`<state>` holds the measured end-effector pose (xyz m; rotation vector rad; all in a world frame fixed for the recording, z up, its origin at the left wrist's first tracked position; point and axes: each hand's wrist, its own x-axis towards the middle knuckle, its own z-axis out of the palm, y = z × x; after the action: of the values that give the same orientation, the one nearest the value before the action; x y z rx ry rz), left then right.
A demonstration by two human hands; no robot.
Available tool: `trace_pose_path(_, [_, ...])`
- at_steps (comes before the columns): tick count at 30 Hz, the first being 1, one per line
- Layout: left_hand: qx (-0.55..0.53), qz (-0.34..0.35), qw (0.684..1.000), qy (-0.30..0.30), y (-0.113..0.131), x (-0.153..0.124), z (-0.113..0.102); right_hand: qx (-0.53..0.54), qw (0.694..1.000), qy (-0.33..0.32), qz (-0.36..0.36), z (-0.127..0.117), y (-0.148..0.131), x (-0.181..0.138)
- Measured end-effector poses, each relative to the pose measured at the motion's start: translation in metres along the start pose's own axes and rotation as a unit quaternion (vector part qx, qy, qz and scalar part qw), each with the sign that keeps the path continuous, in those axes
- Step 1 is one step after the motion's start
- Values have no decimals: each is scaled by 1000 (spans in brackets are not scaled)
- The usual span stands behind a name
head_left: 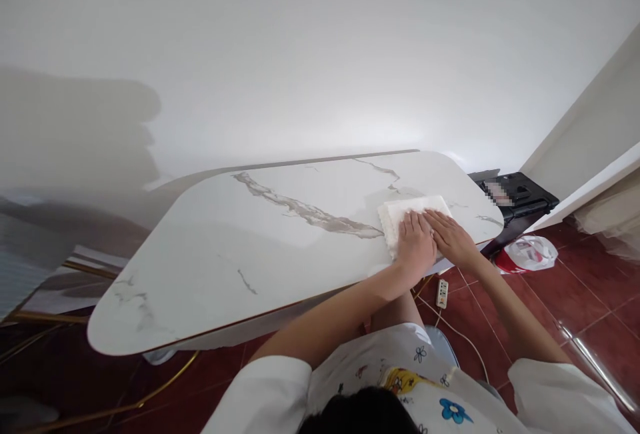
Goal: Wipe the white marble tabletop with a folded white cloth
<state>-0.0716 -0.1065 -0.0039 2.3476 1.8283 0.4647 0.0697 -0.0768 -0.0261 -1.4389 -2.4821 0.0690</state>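
A folded white cloth (395,214) with a fringed left edge lies on the right part of a white marble-patterned table (280,254). My left hand (418,242) rests on the cloth with its fingers laid out flat toward the wall. Beside it, my right hand (453,237) also lies flat on the cloth, its fingertips close to the left hand's fingers. Both hands press from above, and neither is wrapped round anything. Their palms' undersides are hidden.
A plain wall (300,54) runs behind the table. Past the right end stands a black plastic stool or box (530,191). On the red tiled floor are a white and red plastic bag (530,254) and a power strip (442,293) with a cord.
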Motion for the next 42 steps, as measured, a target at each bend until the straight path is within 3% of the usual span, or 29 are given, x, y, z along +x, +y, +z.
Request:
trace_pose_path(10, [28,12,1000,7,-25,65,3,1,998,-49,-29,2,39,69])
trace_pose_path(22, [56,-25,998,32,-70,131,-1,17,998,-19,-58,35,73,170])
trace_pose_path(29, [60,-36,998,3,-88,162,-3,7,999,-33,-36,38,74,204])
trace_pose_path(35, [61,-43,997,32,-97,182,0,19,998,-23,-63,40,83,226])
trace_pose_path(42, [61,-22,996,56,-109,203,6,17,999,-25,-39,45,90,248])
